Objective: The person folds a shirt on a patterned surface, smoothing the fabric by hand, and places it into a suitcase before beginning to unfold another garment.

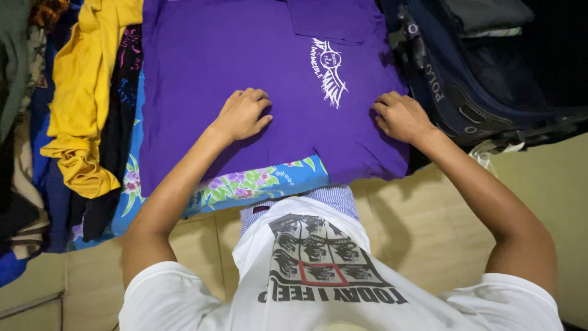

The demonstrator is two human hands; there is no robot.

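Below the head camera, spread flat: purple shirt (245,73), white winged print on its chest, lying over a blue floral cloth (257,184) whose edge shows along the shirt's near hem and left side

Left hand (242,114) — loosely curled, knuckles up, fingertips pressed down on the purple shirt near its middle. Grasps nothing; no fabric pinched that can be seen

Right hand (401,116) — at the shirt's right edge, fingers bent and tucked against the fabric there. Whether it grips the edge or only presses on it: cannot tell, fingertips hidden

Both forearms bare, reaching forward from a white printed T-shirt (318,276) worn by the person; striped blue waistband just visible above it

Left of the purple shirt: yellow garment (86,92) bunched and draped over a heap of dark and patterned clothes (30,153), touching the floral cloth's left side

Right of the shirt: dark navy bag (465,79), open, with folded grey-green cloth inside, its side just beside the right hand

Nearer the person: pale beige tiled floor (416,227), the floral cloth's near edge resting on it

Lighting dim at upper right; bag's interior mostly too dark to read
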